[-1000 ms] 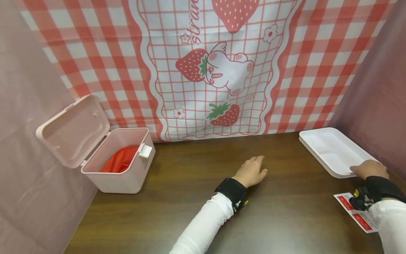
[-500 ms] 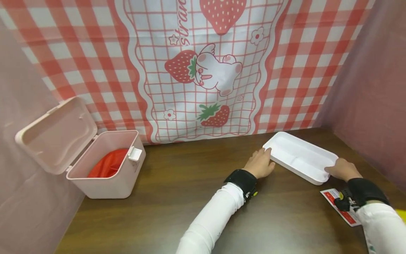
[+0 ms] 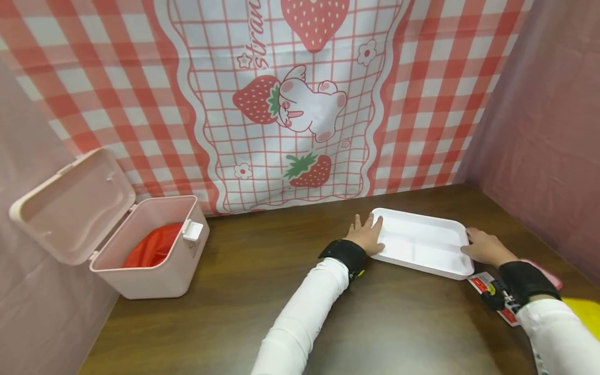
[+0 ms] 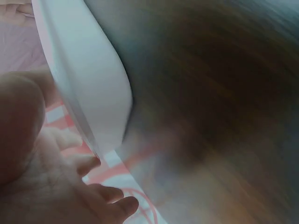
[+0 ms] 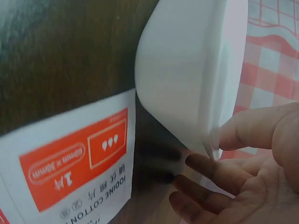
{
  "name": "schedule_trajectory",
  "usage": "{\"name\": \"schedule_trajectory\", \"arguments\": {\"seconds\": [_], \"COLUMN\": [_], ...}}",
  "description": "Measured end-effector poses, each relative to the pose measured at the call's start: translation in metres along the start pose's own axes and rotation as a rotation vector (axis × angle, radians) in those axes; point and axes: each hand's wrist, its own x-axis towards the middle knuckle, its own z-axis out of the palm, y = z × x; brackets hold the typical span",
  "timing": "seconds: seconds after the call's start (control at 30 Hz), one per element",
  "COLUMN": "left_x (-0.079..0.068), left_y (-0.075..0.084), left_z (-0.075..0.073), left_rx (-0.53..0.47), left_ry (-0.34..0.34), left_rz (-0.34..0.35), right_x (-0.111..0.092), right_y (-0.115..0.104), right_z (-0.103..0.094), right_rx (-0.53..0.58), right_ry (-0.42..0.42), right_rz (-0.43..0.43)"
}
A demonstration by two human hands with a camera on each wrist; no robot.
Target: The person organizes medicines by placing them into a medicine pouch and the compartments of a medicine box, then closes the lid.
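Note:
A white divided tray (image 3: 417,242) lies on the brown table in front of me, its low inner dividers showing. My right hand (image 3: 487,248) pinches the tray's right end, thumb over the rim and fingers at the outside, as the right wrist view shows. At the opposite end, my left hand (image 3: 363,237) touches the left rim with spread fingers, its thumb at the near corner. In the left wrist view, fingertips of the left hand (image 4: 70,172) meet the tray's edge (image 4: 100,79).
An iodine cotton packet (image 5: 79,158) lies below the right wrist. Beside that arm are a pink object (image 3: 546,273) and something yellow (image 3: 583,315), both partly hidden. At left stands a pink box (image 3: 161,281), lid raised, with red material (image 3: 154,246) inside. A checked cloth (image 3: 422,104) hangs behind.
The tray has come left from the table's right side and turned to lie crosswise in front of me. The right hand travelled with it, and the left hand has met its left end.

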Motion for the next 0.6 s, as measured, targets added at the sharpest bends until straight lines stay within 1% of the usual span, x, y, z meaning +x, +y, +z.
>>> {"name": "schedule_trajectory", "arguments": {"seconds": [0.07, 0.13, 0.3, 0.43, 0.6], "left_x": [-0.004, -0.01, -0.034, -0.053, -0.078], "left_y": [-0.009, -0.018, -0.038, -0.053, -0.07], "left_z": [0.0, -0.001, -0.01, -0.011, -0.011], "left_rx": [0.005, -0.002, -0.033, -0.034, -0.045], "left_ry": [-0.046, -0.076, -0.135, -0.16, -0.181], "left_rz": [0.023, 0.043, 0.09, 0.119, 0.128], "right_x": [0.0, 0.0, 0.0, -0.003, -0.01], "right_y": [-0.003, -0.006, -0.019, -0.032, -0.052], "right_z": [0.002, 0.004, 0.007, 0.013, 0.022], "right_rx": [-0.004, 0.005, 0.018, 0.021, 0.052], "right_ry": [0.003, -0.013, -0.032, -0.026, -0.033], "right_rz": [-0.016, -0.019, -0.059, -0.103, -0.136]}}
